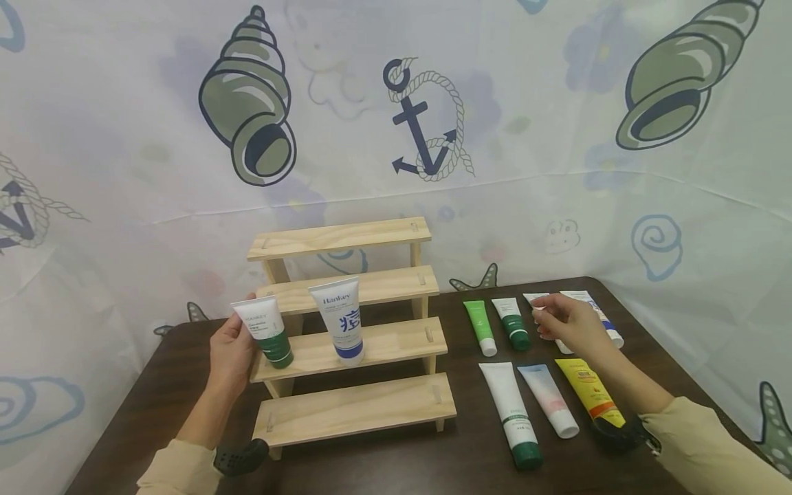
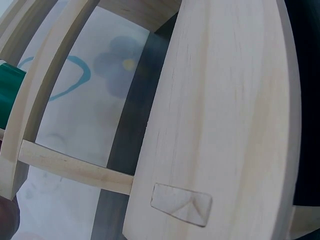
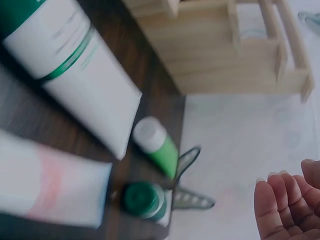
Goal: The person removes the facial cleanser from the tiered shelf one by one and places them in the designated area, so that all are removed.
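You get soft, even light in the head view, with faint shadows under the wooden rack (image 1: 349, 330) and a dull sheen on the tabletop (image 1: 396, 460). Edges bow slightly. Both wrist views are blurred; the right one looks washed out.

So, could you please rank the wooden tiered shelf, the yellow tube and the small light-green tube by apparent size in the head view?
1. Wooden tiered shelf, by far the largest.
2. Yellow tube.
3. Light-green tube, smallest, though it lies farther from the camera.
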Available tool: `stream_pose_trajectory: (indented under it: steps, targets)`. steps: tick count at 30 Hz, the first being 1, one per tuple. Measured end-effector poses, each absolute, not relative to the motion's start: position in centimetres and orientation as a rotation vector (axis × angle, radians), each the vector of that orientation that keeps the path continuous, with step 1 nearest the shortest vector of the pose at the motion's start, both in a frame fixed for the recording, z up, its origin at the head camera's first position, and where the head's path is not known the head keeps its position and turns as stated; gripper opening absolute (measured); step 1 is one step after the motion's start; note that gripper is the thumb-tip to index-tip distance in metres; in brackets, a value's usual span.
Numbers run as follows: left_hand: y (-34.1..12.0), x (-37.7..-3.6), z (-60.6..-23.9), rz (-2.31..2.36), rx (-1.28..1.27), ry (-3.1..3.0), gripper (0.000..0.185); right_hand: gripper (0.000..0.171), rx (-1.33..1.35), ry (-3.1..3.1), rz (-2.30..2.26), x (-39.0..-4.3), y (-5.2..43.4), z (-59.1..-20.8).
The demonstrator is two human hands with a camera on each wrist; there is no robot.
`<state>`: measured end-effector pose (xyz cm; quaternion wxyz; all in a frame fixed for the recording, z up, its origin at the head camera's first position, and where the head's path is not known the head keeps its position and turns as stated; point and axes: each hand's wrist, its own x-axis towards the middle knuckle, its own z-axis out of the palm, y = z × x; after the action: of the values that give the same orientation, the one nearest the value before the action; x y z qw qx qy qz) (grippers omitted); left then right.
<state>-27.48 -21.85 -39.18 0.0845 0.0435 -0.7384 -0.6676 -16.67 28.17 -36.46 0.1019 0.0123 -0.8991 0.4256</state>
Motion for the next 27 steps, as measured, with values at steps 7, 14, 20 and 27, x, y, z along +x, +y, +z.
stream_pose_trajectory:
  steps: [7,14,20,27]
  targets:
    - [-21.8,-27.5,-39.2,-1.991,0.137,-2.198,0.051,0.033,0.128,-2.614,1.35,-17.4,25.3,-35.0]
    - [-21.8,-27.5,-39.2,-1.976,0.126,-2.204,0.051,0.032,0.222,-2.528,1.446,-18.7,22.3,-34.2]
    - [-21.9,-27.5,-39.2,-1.974,0.145,-2.205,0.052,0.033,0.306,-2.478,1.542,-19.8,19.8,-33.6]
    - [-21.9,-27.5,-39.3,-1.974,0.133,-2.2,0.05,0.035,0.431,-2.403,1.677,-20.5,16.3,-32.8]
